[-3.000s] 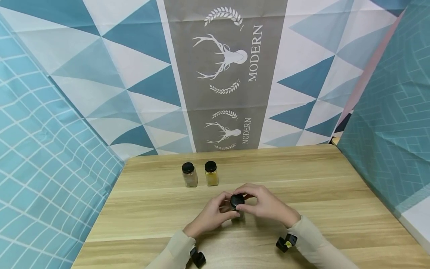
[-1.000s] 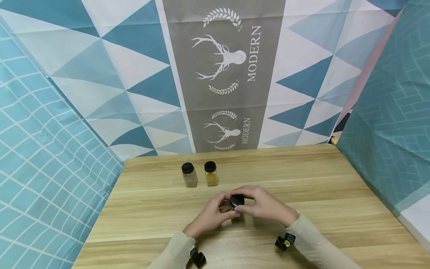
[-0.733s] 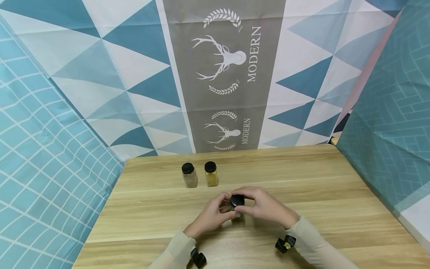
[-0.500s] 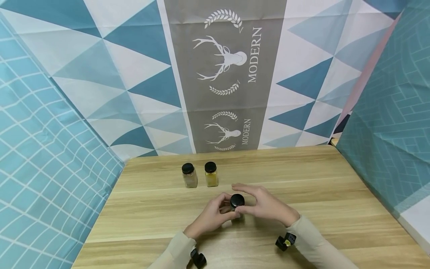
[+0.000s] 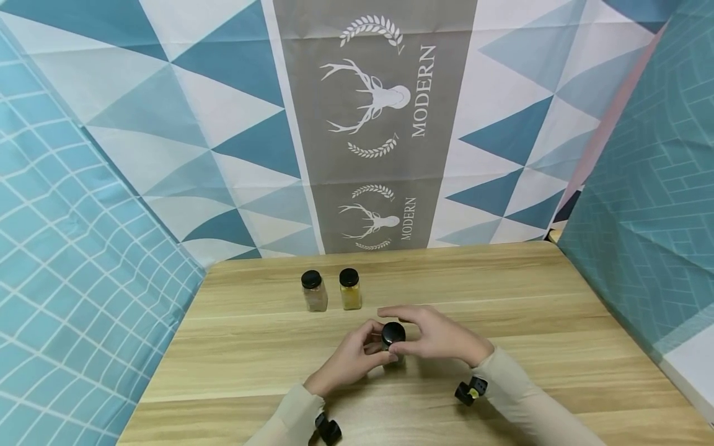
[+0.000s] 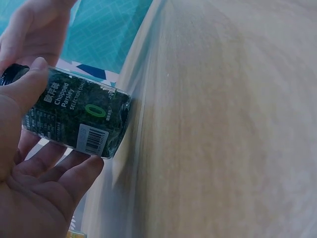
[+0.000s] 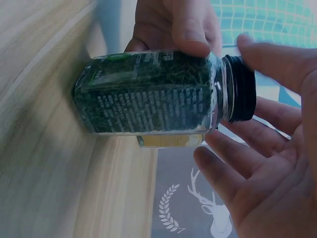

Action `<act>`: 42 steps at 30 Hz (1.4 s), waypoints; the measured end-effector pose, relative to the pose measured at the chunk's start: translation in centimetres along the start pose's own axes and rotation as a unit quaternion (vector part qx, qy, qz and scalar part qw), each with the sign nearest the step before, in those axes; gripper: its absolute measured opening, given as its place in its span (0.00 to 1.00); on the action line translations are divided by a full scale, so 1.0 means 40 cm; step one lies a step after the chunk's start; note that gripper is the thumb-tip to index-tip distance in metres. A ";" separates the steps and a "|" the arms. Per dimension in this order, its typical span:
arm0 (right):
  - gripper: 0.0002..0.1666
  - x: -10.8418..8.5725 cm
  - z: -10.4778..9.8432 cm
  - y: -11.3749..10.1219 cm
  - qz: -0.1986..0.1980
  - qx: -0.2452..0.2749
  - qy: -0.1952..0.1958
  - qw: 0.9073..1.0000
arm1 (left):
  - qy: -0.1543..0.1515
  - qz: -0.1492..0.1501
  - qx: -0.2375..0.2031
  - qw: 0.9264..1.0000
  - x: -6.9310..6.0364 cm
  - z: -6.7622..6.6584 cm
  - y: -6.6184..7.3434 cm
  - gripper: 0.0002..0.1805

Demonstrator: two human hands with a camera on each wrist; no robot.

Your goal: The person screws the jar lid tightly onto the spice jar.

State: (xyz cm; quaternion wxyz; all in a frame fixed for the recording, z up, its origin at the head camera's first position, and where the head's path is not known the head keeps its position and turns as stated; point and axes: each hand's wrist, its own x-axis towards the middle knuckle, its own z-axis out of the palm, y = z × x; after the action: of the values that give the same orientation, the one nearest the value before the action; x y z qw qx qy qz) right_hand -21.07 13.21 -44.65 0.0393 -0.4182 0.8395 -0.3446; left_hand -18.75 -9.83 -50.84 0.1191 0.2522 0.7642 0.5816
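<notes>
A square glass jar labelled "Chopped Parsley" point(image 6: 74, 111), full of dark green flakes, stands on the table with its black lid point(image 7: 242, 89) on. The person's left hand point(image 5: 347, 358) grips the jar's body, thumb on one side and fingers on the other. Around the lid, the right hand point(image 5: 437, 334) has its fingers spread and loosely bent. Its thumb point(image 7: 267, 57) lies at the lid's edge, while the other fingers stand off the lid. Whether that thumb presses on the lid is hard to tell.
Farther back on the wooden table point(image 5: 491, 285) stand two more black-lidded jars, one with pale brown contents point(image 5: 315, 292) and one with yellow contents point(image 5: 351, 291). A patterned cloth point(image 5: 374, 124) hangs behind the table, with tiled-print cloths at both sides.
The right hand's fingers have come off the far side of the lid and spread apart, after pinching it earlier. The left hand and the parsley jar have stayed in place.
</notes>
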 end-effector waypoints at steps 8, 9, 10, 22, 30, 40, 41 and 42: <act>0.28 0.003 0.015 -0.007 -0.031 0.020 0.003 0.999 | -0.002 0.002 -0.005 1.000 -0.002 0.000 0.003 0.23; 0.27 0.002 0.017 -0.007 -0.032 0.023 0.008 0.999 | -0.003 0.002 -0.007 1.000 -0.002 0.000 0.003 0.23; 0.27 0.000 0.019 -0.007 -0.031 0.023 0.014 0.999 | -0.004 0.001 -0.009 1.000 -0.002 0.000 0.003 0.22; 0.29 -0.018 0.038 -0.022 0.004 -0.020 0.066 0.998 | -0.006 0.003 -0.012 1.000 0.000 0.000 0.004 0.22; 0.29 -0.019 0.041 -0.021 0.009 -0.020 0.063 0.998 | -0.006 0.007 -0.012 1.000 -0.001 0.000 0.002 0.22; 0.28 -0.001 0.028 -0.004 -0.057 -0.018 0.027 0.998 | -0.009 0.007 -0.012 1.000 0.000 0.000 0.000 0.24; 0.28 0.001 0.026 -0.004 -0.061 -0.019 0.023 0.998 | -0.008 0.008 -0.011 1.000 0.000 0.000 -0.001 0.25; 0.28 0.002 0.025 -0.005 -0.062 -0.019 0.020 0.998 | -0.008 0.008 -0.009 1.000 0.000 0.000 -0.002 0.25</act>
State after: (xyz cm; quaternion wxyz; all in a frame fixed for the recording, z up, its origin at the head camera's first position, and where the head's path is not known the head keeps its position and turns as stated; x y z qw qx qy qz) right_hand -20.66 12.52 -45.27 -0.0070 -0.4633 0.8189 -0.3388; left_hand -18.77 -9.84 -50.90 0.1225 0.2618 0.7561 0.5871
